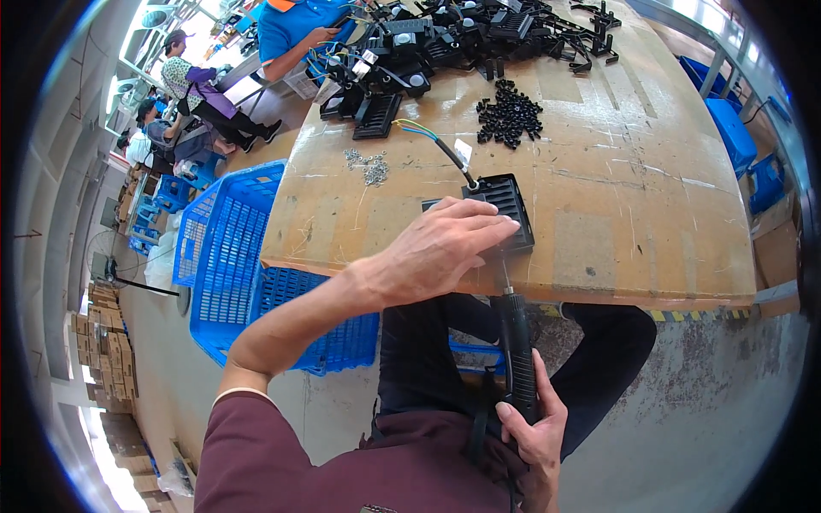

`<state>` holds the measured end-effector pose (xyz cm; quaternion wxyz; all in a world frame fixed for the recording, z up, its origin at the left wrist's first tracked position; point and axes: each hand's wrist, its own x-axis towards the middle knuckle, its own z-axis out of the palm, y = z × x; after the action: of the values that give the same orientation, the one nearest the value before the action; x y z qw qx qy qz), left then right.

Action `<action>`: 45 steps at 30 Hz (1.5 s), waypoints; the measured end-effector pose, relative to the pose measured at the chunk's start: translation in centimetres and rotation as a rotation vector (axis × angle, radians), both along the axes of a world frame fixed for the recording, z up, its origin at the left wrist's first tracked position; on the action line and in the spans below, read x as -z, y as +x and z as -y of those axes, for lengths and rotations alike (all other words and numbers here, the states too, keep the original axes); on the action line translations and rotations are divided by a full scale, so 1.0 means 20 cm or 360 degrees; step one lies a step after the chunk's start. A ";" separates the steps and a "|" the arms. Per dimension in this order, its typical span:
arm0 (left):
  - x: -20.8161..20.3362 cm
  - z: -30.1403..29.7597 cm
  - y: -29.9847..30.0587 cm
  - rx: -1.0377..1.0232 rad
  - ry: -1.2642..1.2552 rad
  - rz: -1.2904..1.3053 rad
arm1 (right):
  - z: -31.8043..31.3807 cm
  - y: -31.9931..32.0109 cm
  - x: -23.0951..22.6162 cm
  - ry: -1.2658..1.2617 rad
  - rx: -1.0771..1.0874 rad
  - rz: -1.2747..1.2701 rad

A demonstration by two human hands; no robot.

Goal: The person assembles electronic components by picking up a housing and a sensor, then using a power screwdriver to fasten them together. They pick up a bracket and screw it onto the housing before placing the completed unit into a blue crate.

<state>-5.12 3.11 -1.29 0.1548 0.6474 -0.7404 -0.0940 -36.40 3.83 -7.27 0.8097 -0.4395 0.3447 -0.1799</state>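
Observation:
At the table's front edge lies a black finned lamp housing (506,198), its cable with bare coloured wire ends pointing away to the far left. My left hand (440,244) reaches across the housing and holds it, fingers laid over the fins and thumb nearer me. Part of the housing is hidden under that hand. In my right hand (537,427) is a black electric screwdriver (516,342), gripped low on its body over my lap. Its bit points up and away, toward the housing's near side; the tip is blurred and I cannot tell whether it touches.
A heap of black lamp housings (428,47) with wires covers the table's far side. Small black parts (510,114) and metal nuts or washers (375,169) lie in piles before it. A blue crate (224,256) stands left of the table (616,231). People work beyond.

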 end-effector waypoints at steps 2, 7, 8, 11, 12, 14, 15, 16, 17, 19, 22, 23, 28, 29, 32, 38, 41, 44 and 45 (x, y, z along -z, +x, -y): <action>-0.09 0.06 0.02 0.0149 0.0071 0.0099 | 0.01 -0.01 0.00 -0.0036 -0.0008 -0.0038; -0.16 0.28 0.11 0.0485 0.0247 0.0664 | 0.04 -0.01 0.02 -0.0338 -0.0074 -0.0233; -0.14 0.33 0.14 0.0535 0.0294 0.0631 | 0.05 0.00 0.02 -0.0515 -0.0093 -0.0219; -0.11 0.37 0.19 0.0636 0.0470 0.0265 | 0.06 -0.01 0.06 -0.0843 -0.0131 -0.0244; -0.10 0.34 0.19 0.0606 0.0401 0.0259 | 0.05 -0.01 0.08 -0.0997 -0.0142 -0.0281; -0.10 0.30 0.19 0.0607 0.0347 0.0264 | 0.06 -0.02 0.07 -0.1125 -0.0167 -0.0356; -0.09 0.30 0.19 0.0598 0.0286 0.0271 | 0.06 -0.02 0.06 -0.1262 -0.0199 -0.0427; -0.07 0.30 0.19 0.0623 0.0244 0.0249 | 0.07 -0.03 0.04 -0.1257 -0.0209 -0.0430; -0.07 0.30 0.19 0.0617 0.0246 0.0241 | 0.08 -0.04 0.02 -0.1008 -0.0184 -0.0417; -0.07 0.31 0.17 0.0606 0.0367 0.0257 | 0.12 -0.04 -0.03 -0.0762 -0.0165 -0.0408; -0.07 0.30 0.18 0.0623 0.0318 0.0257 | 0.19 -0.04 -0.13 -0.1007 -0.0268 -0.0306; -0.07 0.29 0.18 0.0620 0.0324 0.0249 | 0.20 -0.05 -0.14 -0.0873 -0.0323 -0.0307; -0.08 0.30 0.17 0.0607 0.0360 0.0292 | 0.23 -0.05 -0.15 -0.0524 -0.0421 -0.0366; -0.09 0.30 0.16 0.0596 0.0384 0.0316 | 0.21 -0.03 -0.12 -0.0782 -0.0366 -0.0344; -0.08 0.30 0.17 0.0580 0.0383 0.0286 | 0.20 -0.05 -0.07 -0.1204 -0.0403 -0.0451; -0.09 0.30 0.17 0.0572 0.0453 0.0359 | 0.24 -0.09 -0.06 -0.1360 -0.0662 -0.0728; -0.06 0.29 0.19 0.0601 0.0288 0.0352 | 0.25 -0.08 -0.02 -0.1216 -0.0513 -0.0495; -0.05 0.29 0.18 0.0592 0.0301 0.0347 | 0.27 -0.06 -0.09 -0.1004 -0.0442 -0.0353; -0.06 0.29 0.18 0.0586 0.0304 0.0343 | 0.29 -0.05 -0.13 -0.0879 -0.0448 -0.0333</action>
<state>-1.46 -2.68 -0.18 -0.0068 0.5194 -0.8460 -0.1206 -37.34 -1.94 -4.69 0.6369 -0.7020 0.3001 -0.1068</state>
